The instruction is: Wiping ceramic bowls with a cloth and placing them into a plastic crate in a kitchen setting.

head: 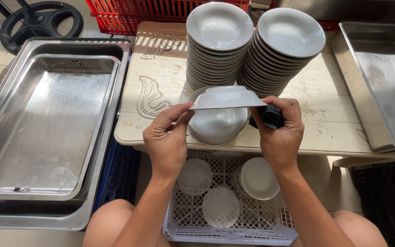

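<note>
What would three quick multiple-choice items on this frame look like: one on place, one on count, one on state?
1. Where is the white crate?
A. On the steel trays
B. Below the table edge, between the person's knees
C. On top of the red crate

2. How many tall stacks of bowls stand at the back of the table?
A. Two
B. Four
C. Five

3. How is the bowl in the hands held?
A. Lying flat inside the crate
B. Upside down, by its rim, between both hands
C. Resting on top of a tall stack

Answers:
1 B: the crate shows under the table edge with a leg on either side.
2 A: the left stack and the right stack stand side by side.
3 B: the left hand pinches one rim edge, the right hand holds the other along with a dark cloth, foot ring upward.
</note>
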